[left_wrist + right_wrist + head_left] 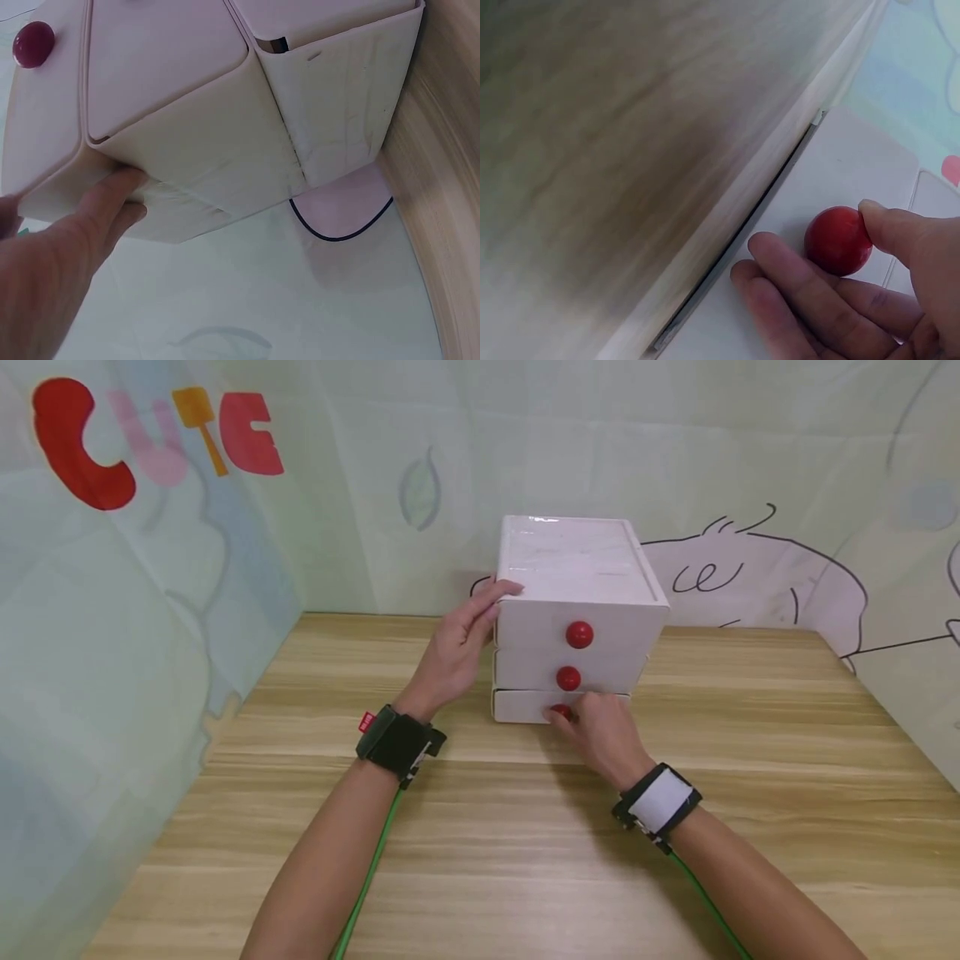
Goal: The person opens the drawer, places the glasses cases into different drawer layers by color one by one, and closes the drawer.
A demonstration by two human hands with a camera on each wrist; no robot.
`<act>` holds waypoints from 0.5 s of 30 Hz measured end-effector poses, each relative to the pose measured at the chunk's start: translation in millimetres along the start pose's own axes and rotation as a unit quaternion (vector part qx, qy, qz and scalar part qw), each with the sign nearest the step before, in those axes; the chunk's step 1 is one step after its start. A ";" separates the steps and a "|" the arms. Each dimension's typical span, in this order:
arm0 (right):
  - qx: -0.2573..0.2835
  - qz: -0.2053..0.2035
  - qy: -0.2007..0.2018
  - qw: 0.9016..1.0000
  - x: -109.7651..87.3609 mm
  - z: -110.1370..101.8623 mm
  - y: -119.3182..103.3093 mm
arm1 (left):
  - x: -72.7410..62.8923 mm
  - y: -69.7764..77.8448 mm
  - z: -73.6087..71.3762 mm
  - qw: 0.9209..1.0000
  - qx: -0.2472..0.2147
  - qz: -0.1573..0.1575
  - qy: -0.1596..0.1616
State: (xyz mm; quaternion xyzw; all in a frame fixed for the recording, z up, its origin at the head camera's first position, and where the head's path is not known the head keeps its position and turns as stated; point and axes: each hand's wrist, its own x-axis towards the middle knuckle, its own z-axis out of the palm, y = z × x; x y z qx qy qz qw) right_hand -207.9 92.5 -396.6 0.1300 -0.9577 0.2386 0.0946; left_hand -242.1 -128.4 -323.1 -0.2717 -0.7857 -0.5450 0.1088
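A small white drawer cabinet [577,560] has three drawers, each with a round red knob. My left hand [453,647] rests at its upper left front corner; one digit lies over the top edge, and straight fingers [109,199] press the side panel. Low at the front, my right hand [606,735] pinches the bottom drawer's knob [838,240]. The thumb is on one side of it and a finger on the other. Above the bottom drawer [519,706] runs a thin dark line. The middle knob [568,678] and top knob [580,635] are untouched.
The cabinet stands on a wood-grain table [480,860], near a pale printed cloth backdrop [360,485] at the rear. A strap with a small device and green cable [372,868] is on each wrist.
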 end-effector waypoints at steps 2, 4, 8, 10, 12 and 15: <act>0.007 0.003 -0.001 1.000 1.0 0.2 0.6 | 0.1 -0.5 -0.2 1.000 0.001 0.001 0.001; 0.011 -0.001 -0.001 1.000 1.4 0.7 1.9 | 0.2 -1.1 -0.4 1.000 0.002 0.001 0.002; 0.010 -0.013 0.001 1.000 -0.8 1.8 6.1 | -1.7 -3.5 0.7 1.000 0.001 -0.007 0.002; 0.006 -0.016 0.002 1.000 -2.2 1.5 7.4 | -2.7 -4.5 1.5 1.000 -0.002 -0.011 0.001; 0.002 -0.016 -0.003 1.000 -3.5 -0.1 7.9 | -3.1 -5.2 2.3 1.000 -0.007 -0.011 0.000; 0.014 -0.006 -0.017 1.000 -4.6 -6.4 7.3 | -3.9 -5.4 3.0 1.000 -0.016 -0.013 -0.001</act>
